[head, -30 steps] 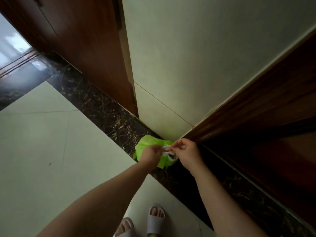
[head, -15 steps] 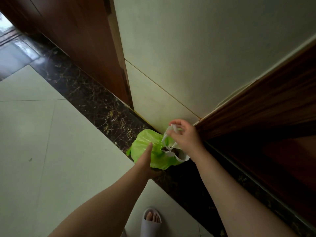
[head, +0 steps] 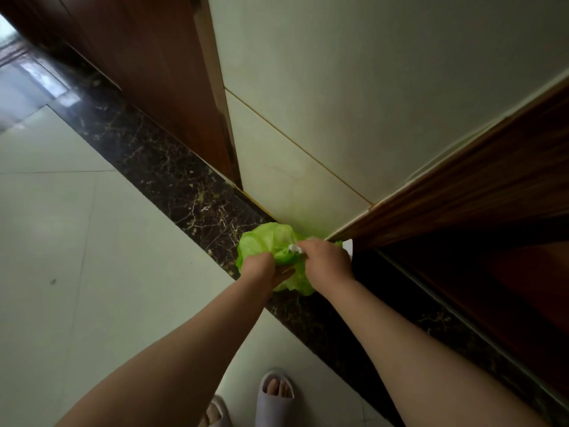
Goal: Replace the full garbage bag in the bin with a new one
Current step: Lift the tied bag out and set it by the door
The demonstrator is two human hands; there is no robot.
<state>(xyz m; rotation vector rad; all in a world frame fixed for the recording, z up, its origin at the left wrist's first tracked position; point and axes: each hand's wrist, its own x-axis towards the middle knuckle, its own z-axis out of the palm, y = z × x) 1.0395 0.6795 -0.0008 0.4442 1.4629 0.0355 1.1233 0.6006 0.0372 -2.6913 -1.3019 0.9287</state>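
Pale floor tiles [head: 77,272]: lying open across the 7 to 10 o'clock sector, the widest free room in view.
Cream wall [head: 354,103]: rising at 12 to 1 o'clock, closing off the far side.
Brown wooden door panel [head: 147,66]: standing at 11 o'clock, its edge meeting the wall.
Dark wood panel [head: 492,195]: running along 2 to 4 o'clock, hemming in the right side.
Black marble border strip [head: 172,174]: running diagonally from 10 to 5 o'clock along the wall foot.
Green garbage bag [head: 264,241]: sitting on the strip at centre, tucked into the corner where wall and dark wood meet, touching the wall base.
Left hand [head: 261,268]: fingers curled closed, clutching the bag's near side.
Right hand [head: 326,260]: fingers pinched closed on a white tie [head: 295,248] at the bag's top.
Grey slippers [head: 275,396]: standing at 6 o'clock, well apart from the bag.
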